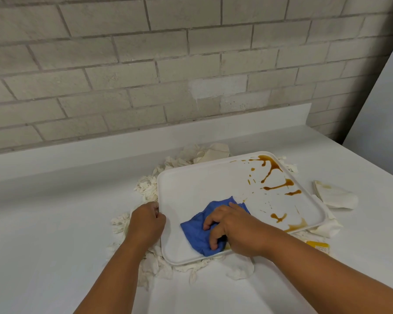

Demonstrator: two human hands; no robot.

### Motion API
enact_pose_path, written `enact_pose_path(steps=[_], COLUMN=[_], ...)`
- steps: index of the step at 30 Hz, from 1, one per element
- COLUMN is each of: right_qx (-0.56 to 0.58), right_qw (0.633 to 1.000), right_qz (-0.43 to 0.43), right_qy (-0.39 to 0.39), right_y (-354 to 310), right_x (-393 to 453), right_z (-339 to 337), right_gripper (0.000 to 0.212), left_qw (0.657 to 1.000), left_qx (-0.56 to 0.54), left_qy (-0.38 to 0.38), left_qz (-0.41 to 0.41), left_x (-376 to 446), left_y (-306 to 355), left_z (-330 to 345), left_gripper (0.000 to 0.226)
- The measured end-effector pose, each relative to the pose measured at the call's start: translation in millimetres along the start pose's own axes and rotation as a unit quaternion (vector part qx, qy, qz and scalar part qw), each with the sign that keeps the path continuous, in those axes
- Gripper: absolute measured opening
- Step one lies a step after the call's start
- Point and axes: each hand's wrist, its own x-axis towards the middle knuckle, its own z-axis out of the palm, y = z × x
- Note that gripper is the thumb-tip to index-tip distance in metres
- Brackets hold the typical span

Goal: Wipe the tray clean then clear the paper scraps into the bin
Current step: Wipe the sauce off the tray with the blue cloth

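Your left hand [148, 219] grips the tray [191, 184] rim, right hand [233, 227] clutches the cloth [196, 227]; stains [279, 184] remain toward 2 o'clock, scraps [146, 189] uncleared, no bin in sight.

A wall of pale grey rectangular bricks [145, 64] rises behind the smooth white countertop [43, 223], whose low white upstand [100, 143] meets it; a plain white panel [386, 98] leans in at right.

One tray [204, 184], one blue cloth [196, 227] at its 6 o'clock, two hands, one folded napkin [335, 196] at 3 o'clock; paper scraps [146, 189] too many to count.
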Motion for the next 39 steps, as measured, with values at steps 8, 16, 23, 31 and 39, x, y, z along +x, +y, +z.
enact_pose_path(steps=[8, 16, 23, 31, 39], right_qx=[-0.027, -0.053, -0.001, 0.011, 0.04], right_qw=[0.998, 0.988, 0.974, 0.994, 0.999], right_qz=[0.021, 0.133, 0.224, 0.105, 0.015], right_qy=[-0.052, -0.058, 0.018, 0.033, 0.021], right_y=[-36.3, -1.7, 30.7, 10.9, -26.0], right_x=[19.9, 25.3, 26.9, 41.9, 43.3], right_z=[17.7, 2.7, -11.1, 5.3, 23.7], right_gripper=[0.038, 0.046, 0.045, 0.021, 0.049], left_qw=[1.0, 1.0, 1.0, 1.0, 1.0], left_qx=[0.008, 0.013, 0.01, 0.008, 0.011], left_qy=[-0.013, 0.003, -0.008, -0.001, 0.004], left_qz=[0.003, -0.008, -0.007, -0.018, -0.028], left_x=[3.4, 1.2, 0.1, 0.5, 5.6], left_y=[-3.7, 0.7, 2.1, 2.1, -1.0], left_z=[-3.6, -1.8, -4.9, -2.8, 1.5], left_gripper=[0.017, 0.015, 0.022, 0.018, 0.016])
